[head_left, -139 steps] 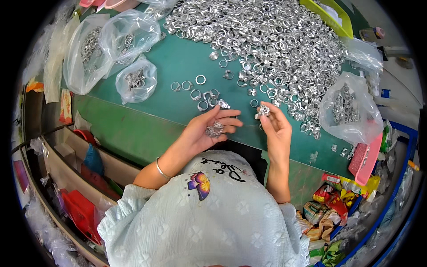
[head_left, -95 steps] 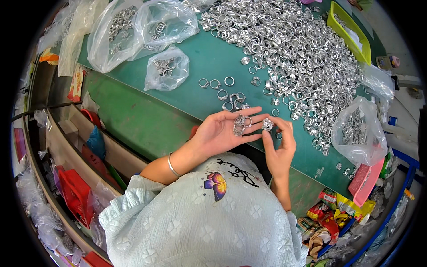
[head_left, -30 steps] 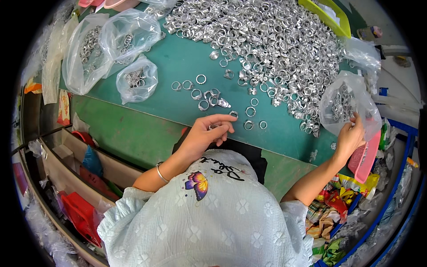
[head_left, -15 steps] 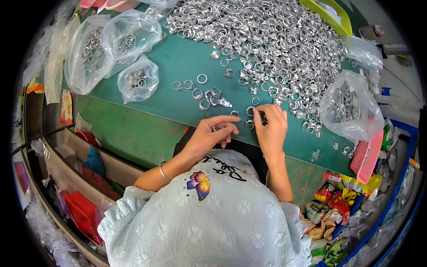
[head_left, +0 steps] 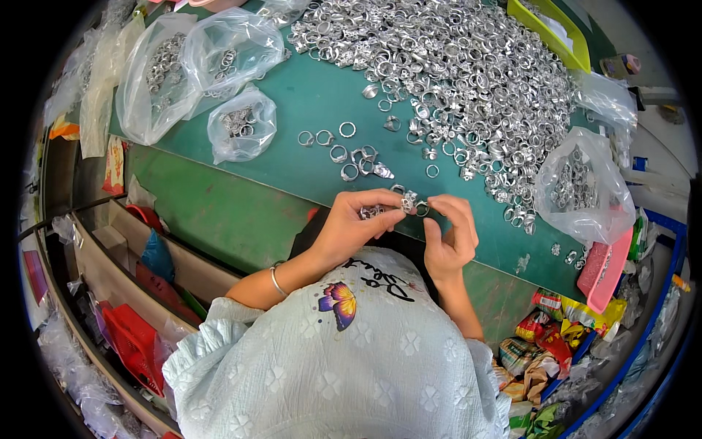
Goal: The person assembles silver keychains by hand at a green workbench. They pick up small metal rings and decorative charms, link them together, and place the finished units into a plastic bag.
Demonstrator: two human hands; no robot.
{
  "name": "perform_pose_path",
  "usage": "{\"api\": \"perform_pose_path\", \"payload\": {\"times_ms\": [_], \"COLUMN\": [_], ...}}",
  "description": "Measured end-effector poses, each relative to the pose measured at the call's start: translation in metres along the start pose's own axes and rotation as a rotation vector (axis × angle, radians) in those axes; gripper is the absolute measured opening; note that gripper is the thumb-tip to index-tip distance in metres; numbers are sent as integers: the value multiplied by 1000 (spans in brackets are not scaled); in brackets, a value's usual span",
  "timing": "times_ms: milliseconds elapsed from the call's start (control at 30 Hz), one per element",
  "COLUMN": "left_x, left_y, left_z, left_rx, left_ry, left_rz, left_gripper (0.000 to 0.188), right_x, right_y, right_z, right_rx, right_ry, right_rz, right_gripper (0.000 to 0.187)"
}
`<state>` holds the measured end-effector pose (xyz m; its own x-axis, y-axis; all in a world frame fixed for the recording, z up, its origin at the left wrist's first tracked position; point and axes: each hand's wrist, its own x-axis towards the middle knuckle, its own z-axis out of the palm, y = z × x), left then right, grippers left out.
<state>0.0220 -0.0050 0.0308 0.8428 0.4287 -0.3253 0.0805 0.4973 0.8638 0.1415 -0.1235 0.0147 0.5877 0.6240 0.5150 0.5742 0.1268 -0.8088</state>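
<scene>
My left hand [head_left: 358, 223] is above the table's near edge, closed around several silver rings [head_left: 371, 211] in its curled fingers. Between its thumb and forefinger tips it pinches an ornate silver ring [head_left: 409, 200]. A plainer ring [head_left: 422, 209] shows just right of that one, beside the right fingertips. My right hand [head_left: 451, 238] faces the left, its forefinger reaching to the plainer ring and its thumb held apart below. Further up the table, a small group of loose rings [head_left: 364, 155] lies left of a large heap of silver rings [head_left: 468, 80].
Clear plastic bags holding rings [head_left: 157, 110] stand at the left on the green table [head_left: 307, 95], with a smaller bag [head_left: 241, 150] nearer. Another bag [head_left: 581, 219] and a pink tray [head_left: 618, 267] are at the right. A yellow-green basin [head_left: 581, 51] sits at the far right.
My hands have come together at the ornate ring, now in the left fingertips. The right hand has drawn back from the tabletop, where some rings no longer lie. The whole view has shifted slightly.
</scene>
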Motion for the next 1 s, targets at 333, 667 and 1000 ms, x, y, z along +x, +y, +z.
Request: {"api": "perform_pose_path", "payload": {"times_ms": [333,667,1000], "left_x": [-1,-7,-5], "left_y": [-8,0,-2], "left_z": [-1,2,1], "left_rx": [197,91,82], "left_ry": [-22,39,80], "left_rz": [296,48,-50], "left_gripper": [12,12,14], "right_x": [1,-6,35], "right_y": [-9,-16,8], "right_z": [1,6,-77], "right_rx": [271,575,-655], "right_ry": [-216,-107,323], "right_rz": [325,606,10], "right_gripper": [37,33,28]}}
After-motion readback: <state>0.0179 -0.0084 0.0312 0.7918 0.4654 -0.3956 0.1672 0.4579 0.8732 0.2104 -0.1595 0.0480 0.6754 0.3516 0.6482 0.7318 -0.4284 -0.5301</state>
